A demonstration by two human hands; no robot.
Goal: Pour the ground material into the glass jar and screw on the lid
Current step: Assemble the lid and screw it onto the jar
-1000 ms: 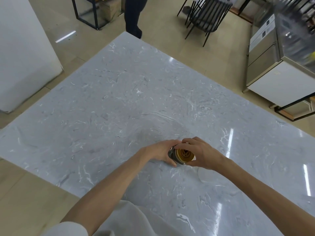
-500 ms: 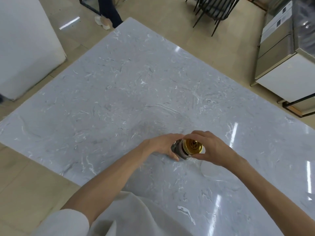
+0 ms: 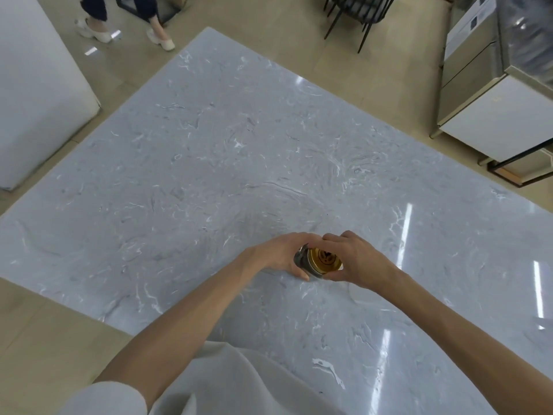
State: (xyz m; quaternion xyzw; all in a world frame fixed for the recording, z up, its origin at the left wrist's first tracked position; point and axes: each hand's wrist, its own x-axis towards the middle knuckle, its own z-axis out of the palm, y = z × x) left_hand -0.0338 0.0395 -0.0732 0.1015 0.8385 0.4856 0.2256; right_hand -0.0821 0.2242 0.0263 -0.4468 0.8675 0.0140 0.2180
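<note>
- Your left hand [image 3: 276, 256] curls around the side of the glass jar [image 3: 305, 262], thumb nearest you, fingers closed on the glass.
- Your right hand [image 3: 353, 259] arches over the jar's top, fingertips pinching the rim of the gold lid [image 3: 324, 259].
- The jar stands on the marble table [image 3: 209, 163], between your 2 hands, both forearms reaching in from below.

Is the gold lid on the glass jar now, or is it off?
On. The gold lid covers the mouth of the glass jar, gripped by the right hand. How tightly it is screwed, cannot tell.
</note>
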